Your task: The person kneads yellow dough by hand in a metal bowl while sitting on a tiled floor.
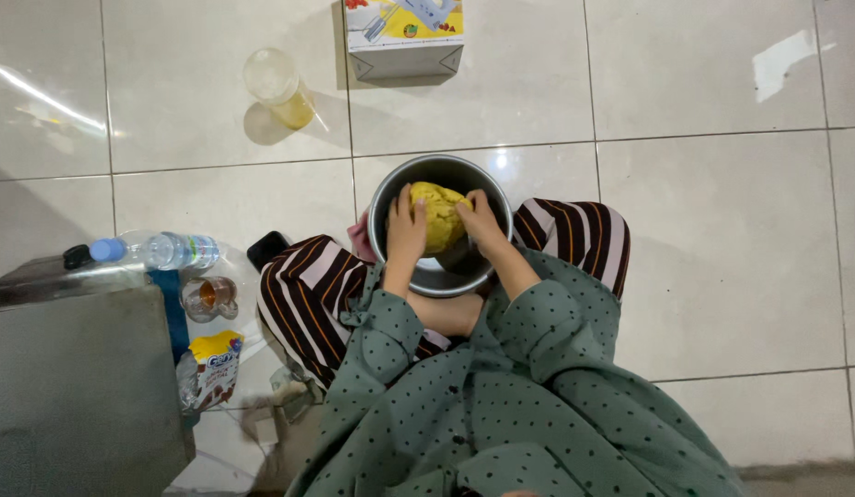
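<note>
A round metal bowl (390, 198) rests in my lap between my striped trouser legs. Inside it lies a lump of yellow dough (439, 217). My left hand (406, 227) presses against the dough's left side, fingers curled over it. My right hand (480, 219) grips the dough from the right. Both green dotted sleeves reach down into the bowl.
On the white tiled floor stand a cardboard box (404, 37) at the top and a plastic jug with yellow liquid (278, 87). To the left lie a water bottle (156, 249), a small jar (211, 296), a yellow packet (211, 366), a black phone (266, 248) and a grey metal surface (78, 377).
</note>
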